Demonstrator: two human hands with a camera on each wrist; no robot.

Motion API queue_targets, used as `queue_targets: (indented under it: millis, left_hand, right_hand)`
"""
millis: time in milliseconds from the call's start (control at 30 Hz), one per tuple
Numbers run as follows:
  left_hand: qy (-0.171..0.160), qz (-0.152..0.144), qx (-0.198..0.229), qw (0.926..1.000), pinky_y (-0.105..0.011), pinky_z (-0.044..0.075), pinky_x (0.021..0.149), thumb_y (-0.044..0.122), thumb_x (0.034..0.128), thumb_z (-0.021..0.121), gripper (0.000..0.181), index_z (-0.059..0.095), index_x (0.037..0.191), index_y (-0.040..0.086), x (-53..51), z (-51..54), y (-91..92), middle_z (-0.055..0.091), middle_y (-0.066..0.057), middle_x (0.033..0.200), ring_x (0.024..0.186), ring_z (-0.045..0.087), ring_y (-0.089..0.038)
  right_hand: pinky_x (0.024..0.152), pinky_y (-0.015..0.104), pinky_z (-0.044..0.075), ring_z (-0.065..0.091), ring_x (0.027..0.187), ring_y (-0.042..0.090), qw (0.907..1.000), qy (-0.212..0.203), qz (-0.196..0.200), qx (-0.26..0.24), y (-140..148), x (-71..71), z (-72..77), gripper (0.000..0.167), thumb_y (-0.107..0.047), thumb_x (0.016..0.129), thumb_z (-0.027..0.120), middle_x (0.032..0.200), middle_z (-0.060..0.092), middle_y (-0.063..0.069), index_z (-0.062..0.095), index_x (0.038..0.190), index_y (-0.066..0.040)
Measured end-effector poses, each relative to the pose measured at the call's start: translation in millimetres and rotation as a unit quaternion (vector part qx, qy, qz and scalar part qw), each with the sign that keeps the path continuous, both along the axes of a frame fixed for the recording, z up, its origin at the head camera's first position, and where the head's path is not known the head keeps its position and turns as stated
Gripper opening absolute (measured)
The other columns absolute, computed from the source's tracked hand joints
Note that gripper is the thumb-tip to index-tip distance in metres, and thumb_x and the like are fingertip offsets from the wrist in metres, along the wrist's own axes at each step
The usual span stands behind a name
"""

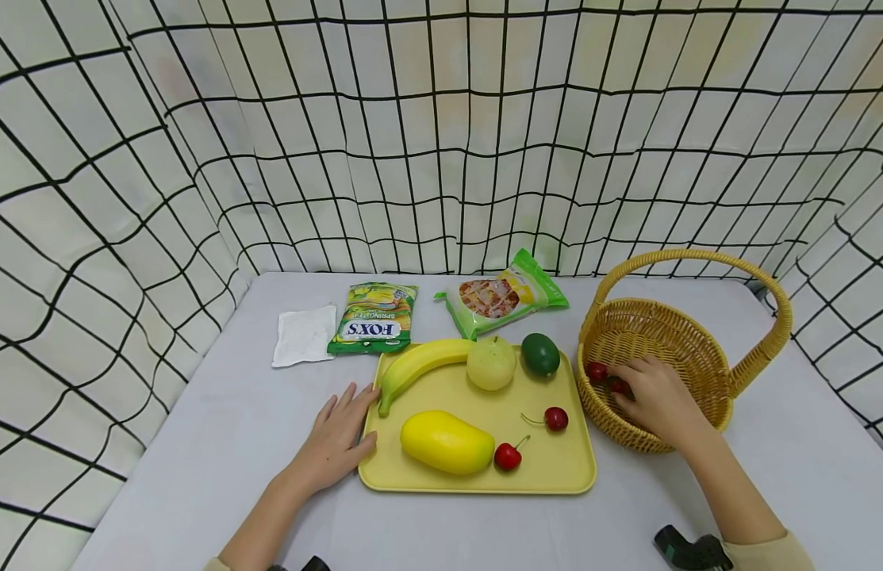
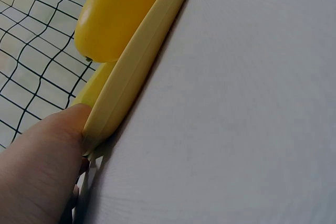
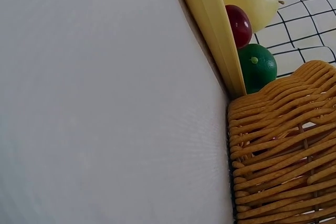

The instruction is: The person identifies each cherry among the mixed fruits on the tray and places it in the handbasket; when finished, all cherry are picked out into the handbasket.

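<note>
My left hand (image 1: 339, 438) rests against the left side of the yellow tray (image 1: 548, 476), fingers spread and fairly straight, thumb on the rim. On the tray lie a banana (image 1: 427, 361), a pale green round pear (image 1: 491, 363), a dark green lime-like fruit (image 1: 540, 354), a yellow mango (image 1: 447, 442) and two red cherries, one (image 1: 508, 457) beside the mango, another (image 1: 556, 419) near the right rim. Inside the wicker basket (image 1: 655, 317) my right hand (image 1: 655, 396) pinches a dark red cherry (image 1: 618, 386) between thumb and fingers. Another cherry (image 1: 596, 372) lies beside it. In the right wrist view, the basket wall hides that hand.
Behind the tray lie a green FOX'S candy bag (image 1: 375, 317), a green-and-white snack packet (image 1: 501, 295) and a white square packet (image 1: 304, 335). The basket's tall handle (image 1: 765, 341) arches over its right side. Black netting (image 1: 441, 151) encloses the white table.
</note>
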State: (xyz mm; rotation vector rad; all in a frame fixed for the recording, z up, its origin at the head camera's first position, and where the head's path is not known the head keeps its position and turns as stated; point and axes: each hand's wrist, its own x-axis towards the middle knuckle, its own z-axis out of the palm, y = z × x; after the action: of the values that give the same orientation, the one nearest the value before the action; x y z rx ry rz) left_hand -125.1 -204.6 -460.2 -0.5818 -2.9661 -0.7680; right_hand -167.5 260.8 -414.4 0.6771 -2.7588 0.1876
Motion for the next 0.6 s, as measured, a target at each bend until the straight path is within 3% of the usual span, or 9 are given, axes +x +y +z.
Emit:
queue_targets:
  millis: [233,600]
  left_hand:
    - [0.001,0.000,0.000,1.0000,-0.052,0.003,0.108,0.026,0.0884,0.053,0.059,0.032,0.141,0.008,-0.1,-0.9,-0.4,0.031,-0.010,0.146,0.137,0.014,-0.032]
    - [0.003,-0.003,-0.001,1.0000,-0.052,0.003,0.108,0.027,0.0888,0.052,0.059,0.032,0.141,0.008,0.1,-1.1,-0.5,0.031,-0.009,0.146,0.137,0.014,-0.032]
  right_hand:
    - [0.064,0.044,0.047,0.055,0.077,0.028,1.0000,0.004,0.003,-0.003,-0.4,0.4,-0.8,0.032,-0.011,0.069,0.077,0.089,0.065,0.013,0.068,0.098,-0.001]
    - [0.060,0.044,0.046,0.056,0.074,0.029,0.9995,0.028,0.007,-0.010,-1.4,0.7,-0.4,0.029,-0.011,0.070,0.077,0.086,0.065,0.011,0.068,0.096,-0.002]
